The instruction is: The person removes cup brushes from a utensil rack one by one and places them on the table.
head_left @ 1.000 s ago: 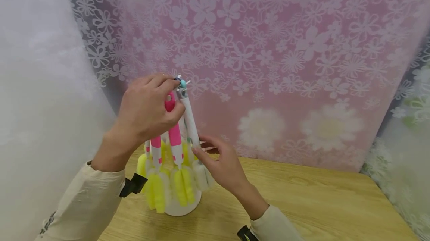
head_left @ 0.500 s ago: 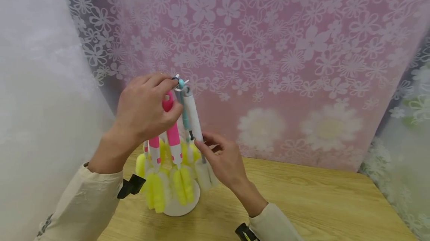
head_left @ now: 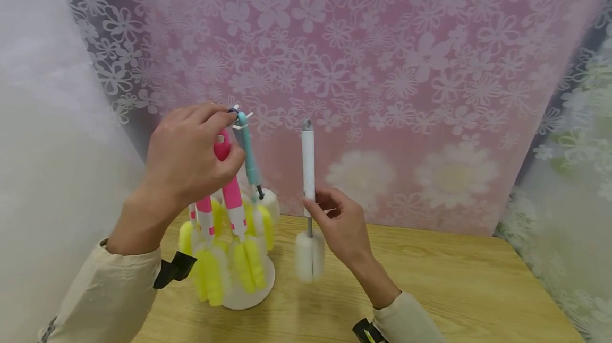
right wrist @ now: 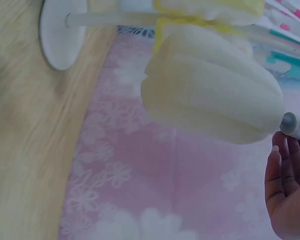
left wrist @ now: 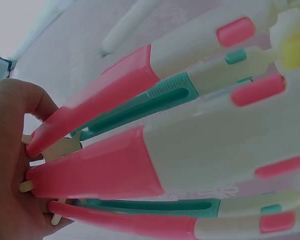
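My right hand (head_left: 346,226) pinches the lower handle of a white sponge bottle brush (head_left: 308,160), which hangs upright, sponge down, apart from the stand. Its pale sponge head (right wrist: 210,85) fills the middle of the right wrist view. At the top of a white hanging stand, whose round base (head_left: 260,291) rests on the table, my left hand (head_left: 181,149) grips the hook end. Around that stand hang pink-and-white brushes (head_left: 232,194) with yellow sponges, and a teal-handled brush (head_left: 248,154). The left wrist view shows pink handles (left wrist: 95,165) and teal handles (left wrist: 140,112) close to the fingers.
The stand is on a wood-grain table (head_left: 406,274). Behind the table hangs a pink floral curtain (head_left: 373,67), with a pale sheet (head_left: 52,136) along the left side.
The white brush has come off the stand and moved right in my right hand, uncovering the teal-handled brush. My left hand keeps its hold at the stand's top.
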A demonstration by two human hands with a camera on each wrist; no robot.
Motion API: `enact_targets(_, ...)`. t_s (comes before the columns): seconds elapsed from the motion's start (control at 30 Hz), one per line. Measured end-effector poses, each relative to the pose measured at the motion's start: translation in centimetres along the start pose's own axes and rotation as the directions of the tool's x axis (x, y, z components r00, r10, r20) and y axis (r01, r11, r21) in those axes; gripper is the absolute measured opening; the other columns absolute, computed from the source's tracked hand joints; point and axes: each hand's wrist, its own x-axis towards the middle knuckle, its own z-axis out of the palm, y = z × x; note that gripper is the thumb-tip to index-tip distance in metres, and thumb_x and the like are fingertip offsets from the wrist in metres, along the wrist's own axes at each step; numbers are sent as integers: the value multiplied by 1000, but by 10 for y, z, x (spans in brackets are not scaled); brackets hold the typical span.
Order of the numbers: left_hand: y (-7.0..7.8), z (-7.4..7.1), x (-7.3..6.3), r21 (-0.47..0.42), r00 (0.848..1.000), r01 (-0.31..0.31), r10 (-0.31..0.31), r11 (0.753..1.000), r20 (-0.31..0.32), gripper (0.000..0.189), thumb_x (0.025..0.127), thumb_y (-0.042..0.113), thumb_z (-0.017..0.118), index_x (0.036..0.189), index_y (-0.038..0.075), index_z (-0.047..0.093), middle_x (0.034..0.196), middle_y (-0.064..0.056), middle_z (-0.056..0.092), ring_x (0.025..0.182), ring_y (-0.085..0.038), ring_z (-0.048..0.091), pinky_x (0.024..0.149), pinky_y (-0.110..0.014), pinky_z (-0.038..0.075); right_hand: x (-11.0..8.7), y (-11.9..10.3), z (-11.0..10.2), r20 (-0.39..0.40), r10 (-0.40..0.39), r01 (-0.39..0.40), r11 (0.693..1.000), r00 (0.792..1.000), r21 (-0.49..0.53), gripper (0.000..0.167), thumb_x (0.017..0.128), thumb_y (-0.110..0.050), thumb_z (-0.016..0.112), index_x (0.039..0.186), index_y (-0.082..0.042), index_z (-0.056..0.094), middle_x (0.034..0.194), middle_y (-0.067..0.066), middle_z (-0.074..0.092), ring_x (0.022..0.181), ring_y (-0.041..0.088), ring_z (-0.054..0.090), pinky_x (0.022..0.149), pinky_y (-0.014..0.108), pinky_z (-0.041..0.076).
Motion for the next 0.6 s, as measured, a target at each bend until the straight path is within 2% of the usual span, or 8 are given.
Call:
enact_targets(0.13, -1, -1, -1, 5, 1000, -4, 4, 1000, -4, 41, 79, 24, 58, 113, 4, 68, 114, -11, 64, 110, -35, 56, 95, -52, 40, -5, 19, -3, 14, 95, -94, 995, 995, -19, 28, 87, -33, 69, 109, -16, 69, 88, -4, 67, 77, 11, 62, 67, 34, 51)
enact_targets(0.23, -1, -2, -1, 1, 1000, -7, 7, 1000, -10, 41, 79, 24, 58, 113, 4, 68, 113, -11, 65, 109, -35, 56, 95, -52, 40, -9, 35, -4, 19, 175, -174, 984, 984, -41, 29, 87, -32, 70, 109, -14, 68, 89, -1, 66, 74, 13, 62, 66, 34, 51)
enact_targets(0.47, 0, 0, 0, -10, 1000, 0, 0, 1000, -5, 40, 79, 23, 59, 114, 4, 68, 114, -11, 64, 110, -35, 55, 96, -52, 39, -25, 70, -3, 47, 366, -363, 929, 929, -68, 31, 86, -30, 70, 105, -6, 68, 86, 4, 65, 71, 19, 63, 60, 31, 52)
enact_targets(0.6, 0, 1, 0, -2, 1000, 1, -1, 1000, -9, 40, 79, 23, 61, 114, 4, 67, 114, -12, 64, 110, -35, 55, 96, -52, 40, -36, 90, 0, 86, 437, -434, 899, 895, -52, 31, 87, -28, 69, 102, -1, 65, 83, 6, 64, 68, 24, 65, 61, 36, 55)
